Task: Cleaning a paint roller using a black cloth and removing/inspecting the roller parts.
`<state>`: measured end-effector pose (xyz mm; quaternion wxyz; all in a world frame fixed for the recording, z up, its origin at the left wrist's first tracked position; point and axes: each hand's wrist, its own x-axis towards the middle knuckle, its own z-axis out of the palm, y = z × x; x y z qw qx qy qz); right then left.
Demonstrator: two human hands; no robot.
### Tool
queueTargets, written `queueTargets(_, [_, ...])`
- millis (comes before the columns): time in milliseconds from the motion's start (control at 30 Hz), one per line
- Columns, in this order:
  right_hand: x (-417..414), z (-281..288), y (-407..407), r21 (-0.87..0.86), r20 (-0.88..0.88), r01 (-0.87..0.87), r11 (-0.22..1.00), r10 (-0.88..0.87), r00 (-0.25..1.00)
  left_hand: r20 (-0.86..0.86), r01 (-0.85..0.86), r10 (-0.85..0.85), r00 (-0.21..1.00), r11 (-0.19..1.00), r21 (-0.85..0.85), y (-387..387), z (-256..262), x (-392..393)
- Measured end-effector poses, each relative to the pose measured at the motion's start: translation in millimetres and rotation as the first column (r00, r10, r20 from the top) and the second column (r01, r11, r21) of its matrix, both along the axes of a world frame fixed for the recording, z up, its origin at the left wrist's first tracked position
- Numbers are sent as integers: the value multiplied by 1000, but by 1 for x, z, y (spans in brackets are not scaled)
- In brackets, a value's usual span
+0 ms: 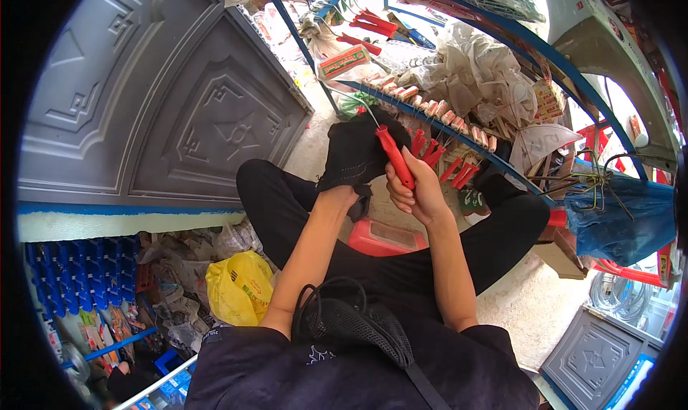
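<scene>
My right hand [416, 187] is closed around the red plastic handle [395, 157] of a paint roller, whose metal rod runs up and left to a wrapped roller head [344, 62] bearing writing. A black cloth [349, 149] covers my left hand [341, 192] from the wrist up, so its fingers are hidden. The cloth reaches up behind the roller's rod and touches or nearly touches the handle. More rollers with red handles [430, 149] hang from a blue metal rack bar [446, 130] just beyond, their wrapped heads along the bar.
A grey panelled metal door [215, 104] stands at the left. Between my legs is a red plastic stool [384, 238]. A yellow plastic bag [240, 288] lies at lower left. At right, metal rods [596, 179] stick out above a blue plastic bag [618, 216], near a cardboard box [559, 257].
</scene>
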<state>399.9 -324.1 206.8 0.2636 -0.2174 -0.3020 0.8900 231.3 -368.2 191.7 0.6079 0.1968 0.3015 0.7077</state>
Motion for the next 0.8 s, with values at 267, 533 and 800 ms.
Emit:
queueTargets(267, [-5, -4, -2, 99, 158, -19, 995, 3, 987, -72, -306, 319, 945, 940, 150, 13, 18, -48])
queueTargets(533, [0, 0, 0, 139, 190, -33, 990, 6, 982, -406, -303, 373, 834, 925, 228, 24, 67, -85])
queueTargets(800, [4, 3, 4, 261, 113, 155, 953, -190, 975, -704, 155, 390, -593, 914, 375, 10, 128, -74])
